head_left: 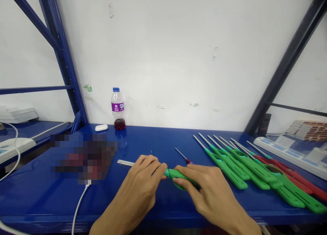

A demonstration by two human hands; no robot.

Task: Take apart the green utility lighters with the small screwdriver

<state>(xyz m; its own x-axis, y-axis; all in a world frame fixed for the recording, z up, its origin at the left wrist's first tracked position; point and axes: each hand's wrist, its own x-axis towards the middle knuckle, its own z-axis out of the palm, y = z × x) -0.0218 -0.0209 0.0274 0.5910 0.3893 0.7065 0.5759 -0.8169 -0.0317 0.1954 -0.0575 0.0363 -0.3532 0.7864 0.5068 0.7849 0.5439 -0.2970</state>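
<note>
Between my two hands is a green long-necked lighter [178, 174], held sideways low over the blue table. My left hand [144, 182] is wrapped round its metal tube, whose slotted tip sticks out to the left. My right hand [204, 184] grips the green handle, with thumb and fingers closed on it; part of the handle is hidden under the fingers. Just beyond my right hand lies a screwdriver [188, 160] with a red handle and thin shaft. To the right, several green lighters [227, 172] and some red lighters [293, 175] lie in a fanned row, tubes pointing away.
A bottle [117, 109] with dark red drink stands by the wall, beside a small white case [101, 127]. A blurred-out object with a white cable [79, 204] lies at left. Power strips [293, 156] run along the right side. Blue metal posts [65, 58] frame the table [153, 139].
</note>
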